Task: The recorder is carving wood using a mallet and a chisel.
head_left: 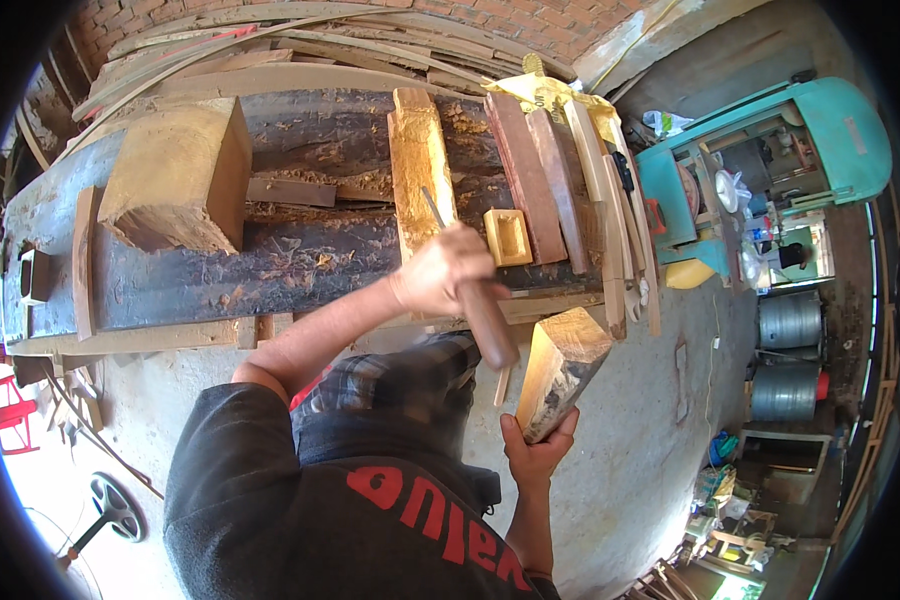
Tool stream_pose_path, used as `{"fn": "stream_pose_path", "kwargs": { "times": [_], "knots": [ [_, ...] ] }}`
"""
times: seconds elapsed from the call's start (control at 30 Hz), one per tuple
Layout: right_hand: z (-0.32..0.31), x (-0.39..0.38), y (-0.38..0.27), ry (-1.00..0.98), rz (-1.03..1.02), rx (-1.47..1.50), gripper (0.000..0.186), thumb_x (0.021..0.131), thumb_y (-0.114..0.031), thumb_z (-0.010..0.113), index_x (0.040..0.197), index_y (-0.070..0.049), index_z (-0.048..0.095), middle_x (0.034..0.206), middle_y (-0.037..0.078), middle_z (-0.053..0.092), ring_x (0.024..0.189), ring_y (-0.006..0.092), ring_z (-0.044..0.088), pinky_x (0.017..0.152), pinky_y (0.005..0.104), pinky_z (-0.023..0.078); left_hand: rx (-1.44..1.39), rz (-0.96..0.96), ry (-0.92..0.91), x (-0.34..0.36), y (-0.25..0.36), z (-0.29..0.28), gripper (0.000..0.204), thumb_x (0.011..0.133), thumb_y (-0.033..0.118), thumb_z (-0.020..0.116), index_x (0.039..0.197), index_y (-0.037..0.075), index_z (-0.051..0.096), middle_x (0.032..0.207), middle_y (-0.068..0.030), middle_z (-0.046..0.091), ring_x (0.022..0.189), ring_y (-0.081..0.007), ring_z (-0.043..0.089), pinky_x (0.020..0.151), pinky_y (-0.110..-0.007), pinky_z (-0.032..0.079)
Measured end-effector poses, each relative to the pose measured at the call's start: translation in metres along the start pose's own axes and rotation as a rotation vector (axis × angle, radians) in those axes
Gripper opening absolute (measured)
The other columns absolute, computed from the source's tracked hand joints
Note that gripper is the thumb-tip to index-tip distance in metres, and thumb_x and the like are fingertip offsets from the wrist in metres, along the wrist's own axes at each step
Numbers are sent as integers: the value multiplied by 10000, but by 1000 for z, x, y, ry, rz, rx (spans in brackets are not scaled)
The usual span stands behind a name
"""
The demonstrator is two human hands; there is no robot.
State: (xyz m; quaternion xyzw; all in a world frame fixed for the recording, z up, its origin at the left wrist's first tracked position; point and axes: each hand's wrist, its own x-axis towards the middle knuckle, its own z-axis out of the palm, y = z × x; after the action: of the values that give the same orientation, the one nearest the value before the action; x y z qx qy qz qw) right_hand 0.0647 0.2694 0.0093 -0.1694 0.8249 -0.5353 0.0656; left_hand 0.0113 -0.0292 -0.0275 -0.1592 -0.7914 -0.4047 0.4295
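Fingers of my L hand (452, 268) wrap chisel (488, 325) over hollowed plank (420, 150), prob. for angle ctrl, & those of R hand (540, 453) clamp wood block (560, 375) low, prob. for reach.

wooden handle (487, 325) partly hidden by left hand (450, 270), shirt (270, 500) cut off below, cabinet contents (785, 139) indistinct

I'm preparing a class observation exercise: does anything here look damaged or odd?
Yes. The dark bench top looks scarred and rough rather than smooth. The large block on its left has a ragged lower edge, and the smaller block in the right hand has one dark, blotchy face beside paler ones.
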Motion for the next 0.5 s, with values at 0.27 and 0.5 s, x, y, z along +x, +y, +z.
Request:
{"fn": "stream_pose_path", "kwargs": {
  "times": [0.27,0.5],
  "knots": [
    [-1,5,-27,-24,144,61,702,724,-171,854,1247,14,424,978,91,602,856,123,602,694,287,513,-135,-158,-140,-16,8,3,332,714,272,810,704,85,536,679,-104,552,689,-329,583,643,-424,441],
    [-2,15,-61,89,-419,420,748,729,-194,850,1274,-1,377,817,60,577,691,127,561,616,296,493,-286,-381,-173,0,0,-5,240,667,94,753,721,55,522,706,-135,606,744,-366,621,668,-442,482]
  ]
}}
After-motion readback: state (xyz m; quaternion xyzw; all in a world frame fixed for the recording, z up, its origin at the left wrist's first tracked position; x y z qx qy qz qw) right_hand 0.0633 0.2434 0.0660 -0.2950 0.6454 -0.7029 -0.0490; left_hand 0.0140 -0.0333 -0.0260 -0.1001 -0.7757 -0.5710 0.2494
